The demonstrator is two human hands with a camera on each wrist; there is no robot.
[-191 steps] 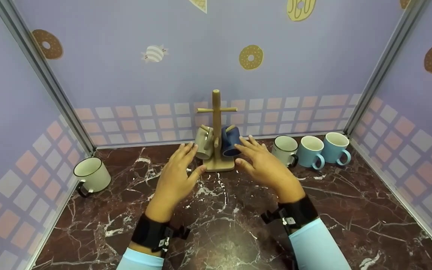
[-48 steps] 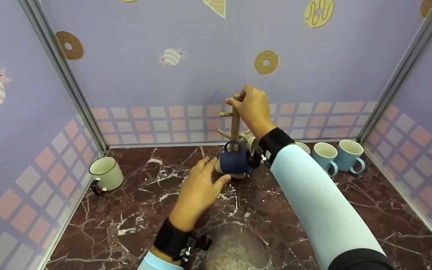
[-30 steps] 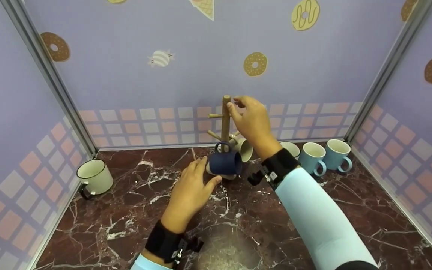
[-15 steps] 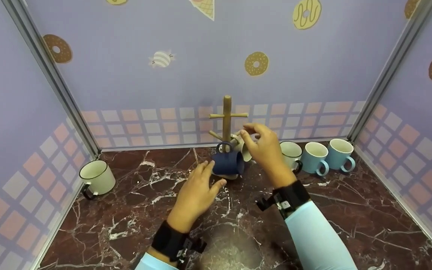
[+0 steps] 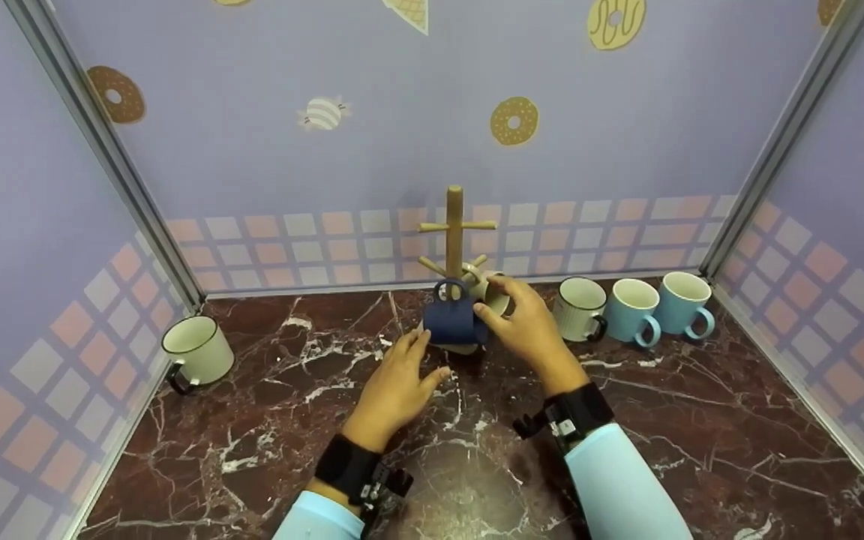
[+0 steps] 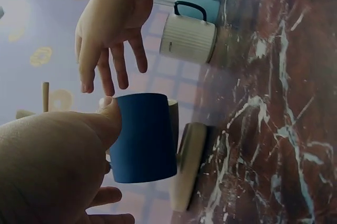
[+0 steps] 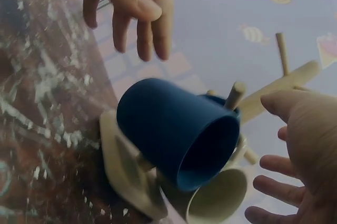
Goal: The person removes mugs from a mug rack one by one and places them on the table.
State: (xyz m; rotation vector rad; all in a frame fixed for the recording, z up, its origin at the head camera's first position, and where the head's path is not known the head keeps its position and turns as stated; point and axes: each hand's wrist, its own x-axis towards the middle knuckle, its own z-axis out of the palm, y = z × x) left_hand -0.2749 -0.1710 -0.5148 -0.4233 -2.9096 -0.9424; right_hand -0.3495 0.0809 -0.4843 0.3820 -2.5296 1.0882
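A wooden mug rack stands near the back wall. On its front peg a dark blue mug hangs by its handle, lying sideways with its mouth to the right. Behind it to the right hangs a cream mug, partly covered by the blue one and my right hand. My left hand is at the blue mug's lower left, fingers extended and thumb spread. My right hand is beside the blue mug's mouth; in the right wrist view its loosely bent fingers stand apart from both mugs.
On the right stand a cream mug with a dark rim and two light blue mugs. Another dark-rimmed cream mug is at the left wall. Patterned panels enclose the marbled tabletop at the back and sides.
The rack has turned, bringing the blue mug from its right side to the front and the cream mug to the back right. My right hand has come down from the post's top.
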